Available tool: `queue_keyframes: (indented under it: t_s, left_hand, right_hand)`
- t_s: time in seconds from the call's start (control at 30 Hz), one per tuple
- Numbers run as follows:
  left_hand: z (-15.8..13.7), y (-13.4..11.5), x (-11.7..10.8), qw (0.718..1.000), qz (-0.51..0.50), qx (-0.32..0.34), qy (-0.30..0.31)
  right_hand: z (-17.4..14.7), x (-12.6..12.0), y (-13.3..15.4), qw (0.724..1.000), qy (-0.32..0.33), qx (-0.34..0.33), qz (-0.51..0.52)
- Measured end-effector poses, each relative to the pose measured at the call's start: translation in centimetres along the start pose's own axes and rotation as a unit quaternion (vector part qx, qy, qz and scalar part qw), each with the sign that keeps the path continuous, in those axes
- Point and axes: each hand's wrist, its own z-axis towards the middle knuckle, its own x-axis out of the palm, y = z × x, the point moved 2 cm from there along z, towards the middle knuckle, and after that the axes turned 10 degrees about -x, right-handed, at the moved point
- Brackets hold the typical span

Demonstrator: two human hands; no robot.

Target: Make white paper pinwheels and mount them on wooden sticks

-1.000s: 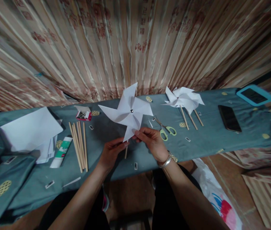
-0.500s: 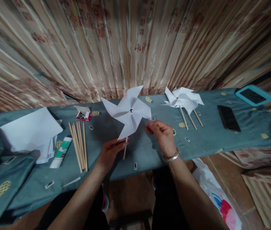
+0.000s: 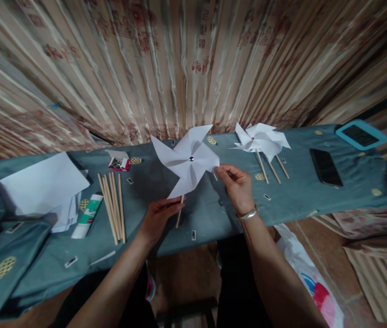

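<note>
A white paper pinwheel point(image 3: 189, 165) with a shiny round pin at its centre stands nearly upright over the middle of the table. Its wooden stick point(image 3: 180, 212) is pinched low down between the thumb and fingers of my left hand point(image 3: 160, 217). My right hand point(image 3: 237, 184) is closed, with thumb and forefinger at the tip of the pinwheel's right blade. Behind that blade a small pale strip shows, and I cannot make out what it is. Several finished-looking pinwheels point(image 3: 263, 139) lie overlapping to the right, sticks towards me.
To the left are loose wooden sticks point(image 3: 113, 207), a green-and-white glue tube point(image 3: 89, 216), a small red open box point(image 3: 119, 163) of metal pins and white paper sheets point(image 3: 44, 184). A black phone point(image 3: 326, 167) and a blue-framed tablet point(image 3: 362, 135) lie right, on the green tablecloth point(image 3: 292, 200).
My right hand has moved slightly right and its fingers have come onto the right blade. The pinwheel's head has shifted a little to the right. My left hand keeps its hold.
</note>
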Motion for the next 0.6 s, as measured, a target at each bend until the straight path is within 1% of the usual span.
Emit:
queue_keyframes:
  t_s: [0.1, 0.27, 0.47, 0.6]
  left_hand:
    - [-0.1, -0.2, -0.1, 1.0, 0.008, 0.011, 0.002]
    - [0.0, -0.1, -0.2, 1.0, 0.009, 0.011, -0.007]
    - [0.1, -0.2, -0.1, 1.0, 0.002, 0.002, -0.022]
    - [0.0, -0.3, 0.0, 1.0, 0.001, 0.007, -0.023]
  right_hand:
    - [-0.3, 0.3, 0.4, 1.0, 0.018, 0.01, -0.005]
    - [-1.0, 0.8, 0.8, 0.999, 0.048, 0.02, 0.004]
    - [-1.7, 1.2, 0.7, 0.996, 0.076, 0.046, 0.032]
    - [-2.0, 1.4, 0.5, 0.994, 0.092, 0.047, 0.028]
